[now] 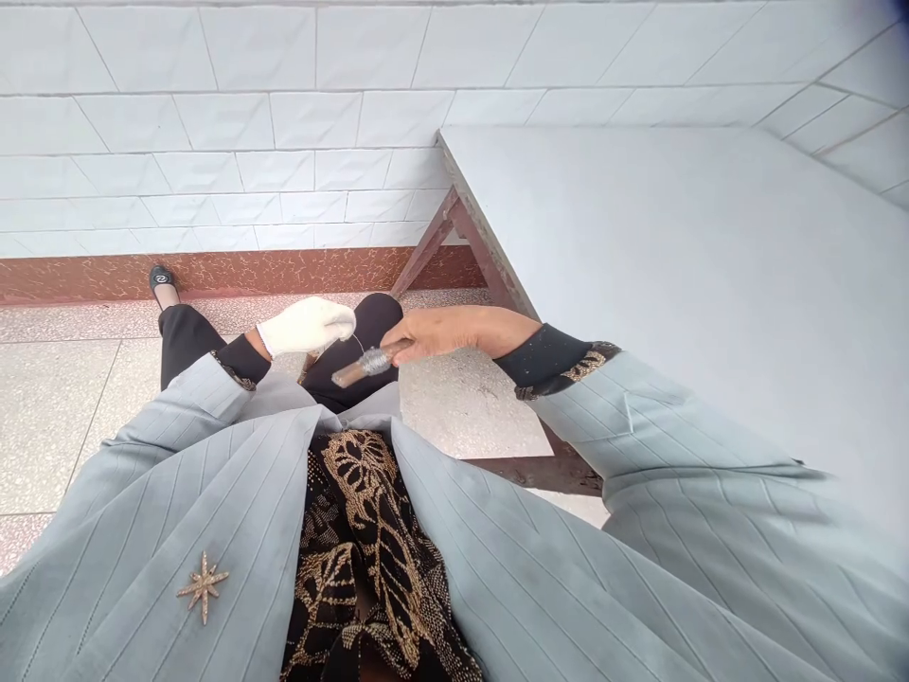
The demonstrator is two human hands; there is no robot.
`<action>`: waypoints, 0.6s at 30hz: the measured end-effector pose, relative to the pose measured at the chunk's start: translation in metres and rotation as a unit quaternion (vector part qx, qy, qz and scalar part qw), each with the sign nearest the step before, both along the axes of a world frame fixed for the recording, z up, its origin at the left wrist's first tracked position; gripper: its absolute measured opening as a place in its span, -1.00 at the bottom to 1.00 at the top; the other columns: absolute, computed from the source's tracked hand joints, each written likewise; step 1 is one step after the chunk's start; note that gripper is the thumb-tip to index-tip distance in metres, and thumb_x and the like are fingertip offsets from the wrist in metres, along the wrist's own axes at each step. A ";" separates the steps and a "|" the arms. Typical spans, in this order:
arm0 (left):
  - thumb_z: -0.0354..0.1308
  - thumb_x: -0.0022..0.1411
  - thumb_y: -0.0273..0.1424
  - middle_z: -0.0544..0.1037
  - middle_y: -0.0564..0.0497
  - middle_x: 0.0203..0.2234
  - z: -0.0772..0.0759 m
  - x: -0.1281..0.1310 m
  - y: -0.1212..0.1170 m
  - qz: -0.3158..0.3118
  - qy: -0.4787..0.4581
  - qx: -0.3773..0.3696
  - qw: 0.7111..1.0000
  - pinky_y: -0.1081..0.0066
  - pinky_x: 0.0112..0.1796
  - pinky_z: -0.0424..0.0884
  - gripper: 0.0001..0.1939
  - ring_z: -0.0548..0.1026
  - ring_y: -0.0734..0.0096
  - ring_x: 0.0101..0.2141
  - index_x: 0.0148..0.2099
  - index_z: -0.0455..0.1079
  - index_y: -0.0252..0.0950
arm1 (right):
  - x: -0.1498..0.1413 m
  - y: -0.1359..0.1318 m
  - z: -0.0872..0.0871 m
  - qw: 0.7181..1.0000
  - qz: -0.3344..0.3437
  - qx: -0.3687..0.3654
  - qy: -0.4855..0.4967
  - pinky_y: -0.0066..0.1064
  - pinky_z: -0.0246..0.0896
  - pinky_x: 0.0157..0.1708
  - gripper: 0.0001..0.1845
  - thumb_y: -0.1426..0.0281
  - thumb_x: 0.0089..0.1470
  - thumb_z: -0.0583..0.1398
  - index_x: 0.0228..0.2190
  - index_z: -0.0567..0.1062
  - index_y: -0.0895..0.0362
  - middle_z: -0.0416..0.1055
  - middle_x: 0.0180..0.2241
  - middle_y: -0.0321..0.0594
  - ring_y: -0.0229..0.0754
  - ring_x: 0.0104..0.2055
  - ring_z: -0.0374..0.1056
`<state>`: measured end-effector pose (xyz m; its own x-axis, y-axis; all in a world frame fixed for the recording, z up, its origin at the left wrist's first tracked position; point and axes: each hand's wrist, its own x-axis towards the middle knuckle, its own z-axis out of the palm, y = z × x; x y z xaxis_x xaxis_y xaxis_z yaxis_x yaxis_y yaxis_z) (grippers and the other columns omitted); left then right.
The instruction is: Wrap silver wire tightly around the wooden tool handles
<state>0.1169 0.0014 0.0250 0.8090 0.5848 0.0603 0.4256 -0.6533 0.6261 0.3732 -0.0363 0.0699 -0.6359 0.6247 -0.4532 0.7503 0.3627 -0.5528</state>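
My right hand (440,332) is bare and grips a brown stick (347,373) with silvery thread or wire wound round its middle (374,360). My left hand (307,325) wears a white glove and is closed into a fist just left of the stick. A thin strand (357,341) runs from the gloved fist to the winding. Both hands hover over my lap, above my black trouser legs (186,333). My grey striped jacket fills the lower view.
A grey table top (682,265) on a brown wooden frame (454,223) stands at my right, against a white tiled wall. The speckled floor (63,379) spreads to the left. My black shoe (161,278) rests near the red skirting.
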 end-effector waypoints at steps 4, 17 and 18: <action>0.09 0.34 -0.24 0.53 -0.01 -0.41 -0.023 -0.007 0.010 0.003 -0.137 -0.225 0.965 0.38 -0.32 0.36 -0.76 0.42 0.44 -0.42 -0.27 0.44 -0.29 | -0.010 -0.013 0.013 0.972 -0.046 -0.080 0.216 -0.50 0.13 -0.55 -0.74 0.18 0.08 0.40 -0.31 0.61 0.11 0.38 -0.54 -0.41 -0.37 -0.56 0.19; 0.01 0.37 -0.32 0.62 0.03 -0.35 0.007 0.002 -0.021 -0.072 -0.010 -0.034 0.997 0.37 -0.19 0.38 -0.74 0.53 0.39 -0.32 -0.27 0.50 -0.26 | 0.009 0.015 -0.008 0.927 -0.219 0.297 -0.070 -0.28 0.22 -0.30 -0.82 0.44 0.14 0.31 -0.17 0.61 0.15 0.56 -0.30 -0.08 -0.06 -0.30 0.40; 0.01 0.37 -0.32 0.61 0.03 -0.36 0.012 0.000 -0.019 -0.046 -0.030 -0.039 0.998 0.37 -0.20 0.38 -0.74 0.52 0.40 -0.33 -0.27 0.50 -0.27 | 0.010 0.013 -0.007 0.947 -0.170 0.256 -0.098 -0.29 0.20 -0.30 -0.86 0.47 0.11 0.33 -0.23 0.63 0.15 0.56 -0.33 -0.11 -0.08 -0.31 0.40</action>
